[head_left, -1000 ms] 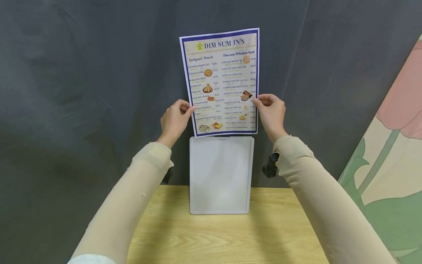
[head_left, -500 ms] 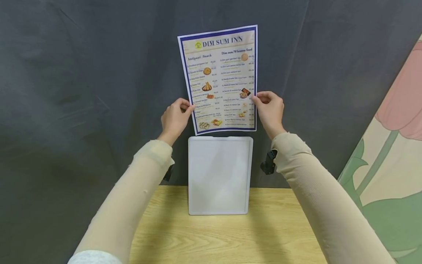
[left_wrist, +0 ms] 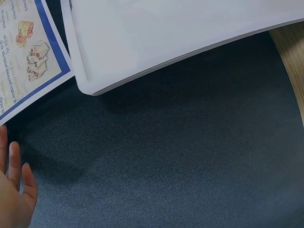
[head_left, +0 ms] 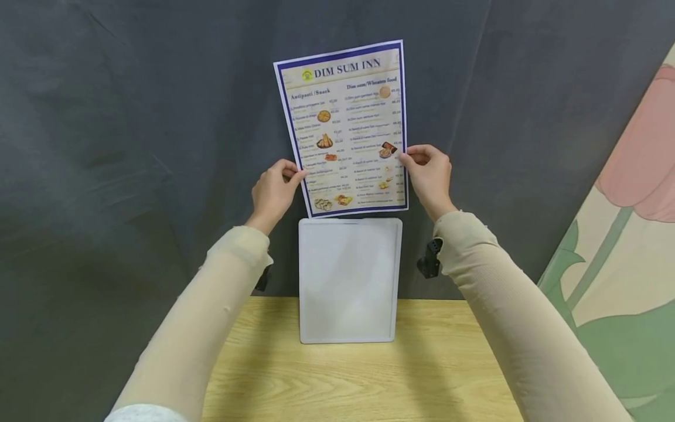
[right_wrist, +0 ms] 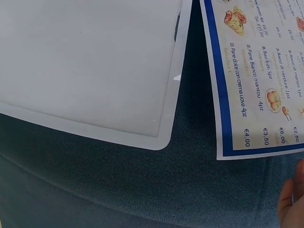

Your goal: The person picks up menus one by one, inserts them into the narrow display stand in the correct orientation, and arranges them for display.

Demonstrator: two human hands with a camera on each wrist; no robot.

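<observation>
A printed menu sheet point(head_left: 345, 126) headed "DIM SUM INN", with a blue border, is held upright in the air. My left hand point(head_left: 274, 190) pinches its left edge and my right hand point(head_left: 429, 176) pinches its right edge. The sheet's bottom edge hangs just above the top of a white sign holder point(head_left: 348, 281), which stands upright on the wooden table point(head_left: 358, 381) against a dark curtain. The left wrist view shows the menu's corner point(left_wrist: 33, 61) beside the holder's corner point(left_wrist: 142, 42). In the right wrist view the menu point(right_wrist: 256, 85) lies beside the holder point(right_wrist: 90, 66).
A dark grey curtain point(head_left: 105, 146) hangs behind the table. A painted panel with a pink flower and green leaves point(head_left: 622, 246) leans at the right. Black wrist-camera mounts point(head_left: 429, 258) show by both forearms.
The menu and both hands have shifted slightly to the left, and the sheet now tilts a little more. The holder has not moved.
</observation>
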